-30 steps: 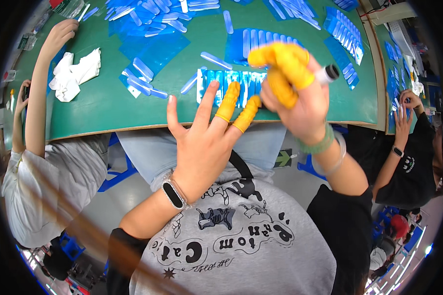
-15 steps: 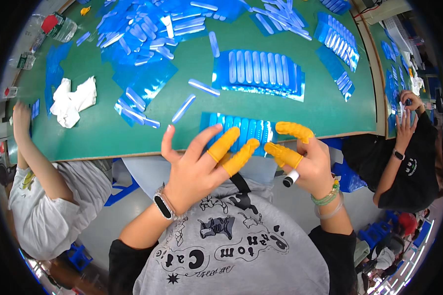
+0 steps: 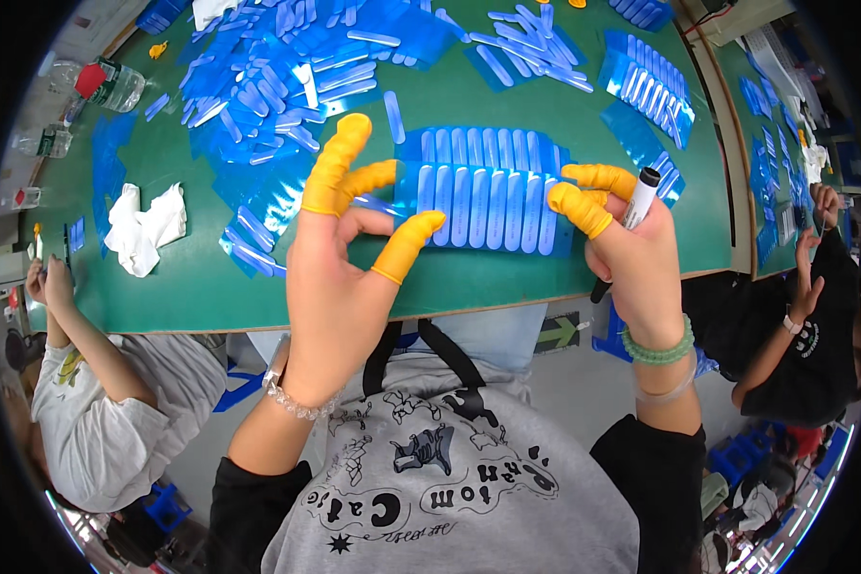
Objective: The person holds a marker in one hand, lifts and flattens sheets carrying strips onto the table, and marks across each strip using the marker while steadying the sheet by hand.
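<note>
A blue film sheet [image 3: 488, 209] bearing a row of pale-blue oblong strips is stretched between my hands over the table's near part. My left hand [image 3: 340, 253] has its yellow-cotted thumb on the sheet's left edge, with one cotted finger pointing up and away. At the right edge, the yellow-cotted thumb and finger of my right hand [image 3: 636, 249] pinch the sheet. That hand also carries a black-and-white marker pen [image 3: 639, 198], slanting through the palm. Directly behind the held sheet lies a stack of similar sheets [image 3: 478, 146], partly covered by it.
Loose strips and film form a big blue heap [image 3: 277, 86] on the green table [image 3: 230, 301]. A crumpled white cloth [image 3: 143, 230] lies left, near plastic bottles [image 3: 115, 86]. More strip sheets [image 3: 646, 81] lie at the far right. Co-workers sit on both sides.
Both hands have lifted from the table's front edge and moved farther forward, now with the sheet facing up before the stack. The marker pen has swung more upright in my right hand.
</note>
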Demonstrator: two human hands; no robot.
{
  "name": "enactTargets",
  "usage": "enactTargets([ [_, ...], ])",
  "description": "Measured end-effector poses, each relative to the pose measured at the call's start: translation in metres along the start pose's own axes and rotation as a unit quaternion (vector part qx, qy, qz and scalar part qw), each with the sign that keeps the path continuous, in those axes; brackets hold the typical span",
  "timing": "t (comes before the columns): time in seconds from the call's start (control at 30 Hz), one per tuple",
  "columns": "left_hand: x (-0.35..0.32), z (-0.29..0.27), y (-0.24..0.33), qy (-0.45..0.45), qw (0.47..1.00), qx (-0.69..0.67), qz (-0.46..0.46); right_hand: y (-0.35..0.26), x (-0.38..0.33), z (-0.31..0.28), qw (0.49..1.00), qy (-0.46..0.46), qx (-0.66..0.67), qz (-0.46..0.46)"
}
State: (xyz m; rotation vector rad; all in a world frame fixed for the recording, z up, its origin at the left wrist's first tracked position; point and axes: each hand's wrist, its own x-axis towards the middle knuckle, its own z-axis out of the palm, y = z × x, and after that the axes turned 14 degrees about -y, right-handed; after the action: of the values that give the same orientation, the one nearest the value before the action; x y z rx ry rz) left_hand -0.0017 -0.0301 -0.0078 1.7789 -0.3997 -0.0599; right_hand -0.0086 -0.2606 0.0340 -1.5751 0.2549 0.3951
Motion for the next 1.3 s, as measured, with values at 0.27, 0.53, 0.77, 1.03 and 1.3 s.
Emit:
enactTargets([
  [0.27, 0.028, 0.0, -0.008, -0.01, 0.949, 0.314, 0.021, -0.003, 0.036, -0.015, 0.991, -0.033, -0.08, -0.102],
  [0.53, 0.055, -0.006, 0.016, -0.096, 0.918, 0.374, 0.096, 0.011, -0.007, -0.061, 0.986, 0.138, -0.035, -0.091],
  [0.77, 0.163, 0.042, 0.032, -0.228, 0.859, 0.418, 0.192, 0.007, -0.005, -0.165, 0.967, 0.137, -0.168, -0.13],
  [1.03, 0.194, 0.093, 0.023, -0.278, 0.861, 0.386, 0.181, 0.018, 0.017, -0.19, 0.954, 0.154, -0.144, -0.215],
  [1.3, 0.173, 0.055, 0.051, -0.245, 0.846, 0.408, 0.239, -0.009, -0.032, -0.192, 0.896, 0.149, -0.351, -0.228],
])
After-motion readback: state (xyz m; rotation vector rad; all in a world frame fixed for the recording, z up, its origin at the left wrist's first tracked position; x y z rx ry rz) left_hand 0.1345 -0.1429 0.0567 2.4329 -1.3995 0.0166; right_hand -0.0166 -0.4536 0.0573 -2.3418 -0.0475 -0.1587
